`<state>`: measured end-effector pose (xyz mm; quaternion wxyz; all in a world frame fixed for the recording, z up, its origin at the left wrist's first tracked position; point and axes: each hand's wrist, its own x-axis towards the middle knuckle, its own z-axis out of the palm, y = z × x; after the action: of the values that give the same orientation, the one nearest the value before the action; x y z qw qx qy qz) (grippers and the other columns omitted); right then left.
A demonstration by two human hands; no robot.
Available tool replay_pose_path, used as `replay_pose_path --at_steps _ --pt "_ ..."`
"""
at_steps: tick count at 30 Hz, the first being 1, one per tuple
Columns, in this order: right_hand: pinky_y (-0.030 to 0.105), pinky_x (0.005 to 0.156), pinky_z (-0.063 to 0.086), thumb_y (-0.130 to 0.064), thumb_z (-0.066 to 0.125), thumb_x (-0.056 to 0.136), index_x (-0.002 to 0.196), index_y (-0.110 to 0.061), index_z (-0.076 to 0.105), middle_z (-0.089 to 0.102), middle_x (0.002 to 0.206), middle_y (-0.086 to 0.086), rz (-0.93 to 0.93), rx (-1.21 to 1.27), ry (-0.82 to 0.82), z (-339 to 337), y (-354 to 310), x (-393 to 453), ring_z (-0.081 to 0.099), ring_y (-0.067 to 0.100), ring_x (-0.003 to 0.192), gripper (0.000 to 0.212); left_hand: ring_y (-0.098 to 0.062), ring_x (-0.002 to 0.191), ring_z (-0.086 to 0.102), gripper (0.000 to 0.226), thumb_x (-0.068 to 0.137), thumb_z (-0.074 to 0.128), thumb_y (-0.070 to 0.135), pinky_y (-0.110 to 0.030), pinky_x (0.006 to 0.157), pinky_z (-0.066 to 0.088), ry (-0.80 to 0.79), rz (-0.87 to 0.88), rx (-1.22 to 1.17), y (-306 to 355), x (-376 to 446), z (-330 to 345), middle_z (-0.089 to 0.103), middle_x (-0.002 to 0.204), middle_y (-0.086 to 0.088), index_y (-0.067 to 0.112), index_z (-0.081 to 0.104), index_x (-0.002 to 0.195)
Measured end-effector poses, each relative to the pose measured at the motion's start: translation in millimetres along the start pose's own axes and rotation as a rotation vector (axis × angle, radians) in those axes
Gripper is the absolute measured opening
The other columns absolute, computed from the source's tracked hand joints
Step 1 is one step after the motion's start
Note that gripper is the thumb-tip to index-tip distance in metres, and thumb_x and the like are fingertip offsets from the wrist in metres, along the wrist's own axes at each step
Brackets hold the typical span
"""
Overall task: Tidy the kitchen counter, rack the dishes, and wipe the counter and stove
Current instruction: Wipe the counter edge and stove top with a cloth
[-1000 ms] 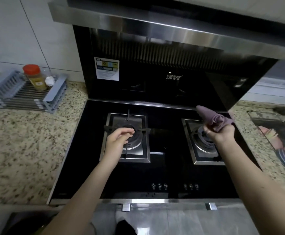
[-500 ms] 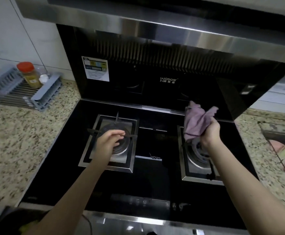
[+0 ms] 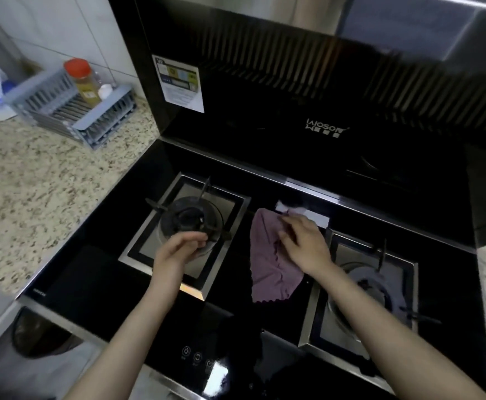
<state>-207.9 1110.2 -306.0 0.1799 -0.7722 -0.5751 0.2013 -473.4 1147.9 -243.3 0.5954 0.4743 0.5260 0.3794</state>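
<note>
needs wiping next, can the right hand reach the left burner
Probably yes: the right hand, on the cloth, is beside the left burner, nothing between; the left hand covers its near edge.

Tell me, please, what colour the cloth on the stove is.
The cloth is purple; the head view shows it best.

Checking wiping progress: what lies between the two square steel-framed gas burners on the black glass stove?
The head view shows a purple fabric cloth spread there, the right hand resting on it.

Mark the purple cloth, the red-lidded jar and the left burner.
purple cloth [image 3: 267, 264]: head view, middle of the fabric.
red-lidded jar [image 3: 84, 88]: head view, its yellowish body.
left burner [image 3: 188, 220]: head view, its dark cap.
</note>
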Motion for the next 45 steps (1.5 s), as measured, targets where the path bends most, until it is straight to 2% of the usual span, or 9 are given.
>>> replay_pose_path --at_steps 4,9,25,27,30,33,37,41,45 --pt "0.047 0.116 -0.012 -0.066 0.024 0.091 0.151 -0.029 0.009 -0.011 0.160 0.002 0.123 -0.218 -0.153 51 -2 16 -0.010 0.022 0.146 0.072 -0.023 0.098 0.066 0.026 0.092 0.050 0.003 -0.034 0.086 0.050 0.018 0.019 0.046 -13 0 -5 0.071 0.098 -0.008 0.015 0.072 0.093" --pt "0.048 0.110 -0.021 -0.076 0.007 0.082 0.150 -0.034 0.010 -0.011 0.159 0.002 0.089 -0.292 -0.069 83 -4 13 -0.018 0.024 0.145 0.080 -0.019 0.101 0.065 0.027 0.092 0.049 0.006 -0.033 0.086 0.048 0.011 0.023 0.055 -21 -6 -12 0.071 0.100 -0.005 0.019 0.072 0.098" --pt "0.053 0.116 -0.006 -0.070 0.027 0.084 0.150 -0.030 0.016 0.001 0.159 -0.001 -0.226 -0.309 -0.101 118 -45 -42 -0.010 0.027 0.147 0.079 -0.022 0.103 0.064 0.025 0.091 0.050 0.005 -0.034 0.086 0.049 -0.044 0.039 0.000 -37 -29 -31 0.071 0.106 -0.004 0.013 0.071 0.101" --pt "0.052 0.118 0.001 -0.056 0.045 0.087 0.148 -0.025 0.027 0.017 0.158 0.003 -0.273 -0.281 -0.060 120 -50 -54 0.004 0.029 0.147 0.071 -0.022 0.102 0.064 0.024 0.091 0.050 0.005 -0.037 0.087 0.049 -0.046 0.031 -0.003 -39 -35 -35 0.070 0.106 -0.005 0.011 0.071 0.102" --pt "0.054 0.108 0.030 -0.016 0.071 0.074 0.126 -0.017 0.060 0.057 0.135 0.006 -0.368 -0.278 0.138 120 -54 -66 0.047 0.031 0.130 0.053 -0.023 0.103 0.064 0.024 0.092 0.050 0.005 -0.039 0.089 0.050 -0.054 0.025 -0.015 -41 -41 -36 0.070 0.106 -0.006 0.013 0.071 0.100" --pt "0.045 0.109 0.037 0.002 0.054 0.087 0.120 -0.012 0.064 0.061 0.128 0.008 -0.323 0.141 0.103 104 -45 -67 0.051 0.022 0.127 0.037 -0.025 0.104 0.063 0.024 0.092 0.050 0.004 -0.042 0.090 0.048 -0.059 0.026 -0.015 -38 -41 -38 0.070 0.107 -0.008 0.011 0.071 0.101" --pt "0.022 0.092 0.049 -0.017 0.038 0.099 0.117 -0.028 0.060 0.060 0.126 -0.001 -0.047 0.649 0.334 45 -44 -46 0.058 -0.005 0.105 0.031 -0.022 0.105 0.063 0.024 0.092 0.049 0.008 -0.041 0.092 0.049 -0.064 0.037 -0.015 -29 -35 -35 0.070 0.107 -0.004 0.013 0.071 0.101" --pt "0.033 0.099 0.043 -0.022 0.050 0.089 0.116 -0.034 0.056 0.057 0.120 0.001 -0.134 0.722 0.464 -9 -45 -34 0.055 0.016 0.114 0.030 -0.022 0.105 0.063 0.024 0.092 0.048 0.007 -0.041 0.092 0.048 -0.049 0.038 -0.031 -22 -27 -24 0.070 0.108 -0.006 0.008 0.070 0.102" --pt "0.018 0.092 0.040 -0.032 0.060 0.083 0.116 -0.015 0.060 0.058 0.115 0.004 -0.185 0.464 0.196 -4 -31 -59 0.055 0.014 0.108 0.037 -0.023 0.103 0.064 0.023 0.092 0.049 0.007 -0.034 0.089 0.049 -0.041 0.034 -0.055 -18 -22 -16 0.069 0.107 -0.010 0.004 0.069 0.104"
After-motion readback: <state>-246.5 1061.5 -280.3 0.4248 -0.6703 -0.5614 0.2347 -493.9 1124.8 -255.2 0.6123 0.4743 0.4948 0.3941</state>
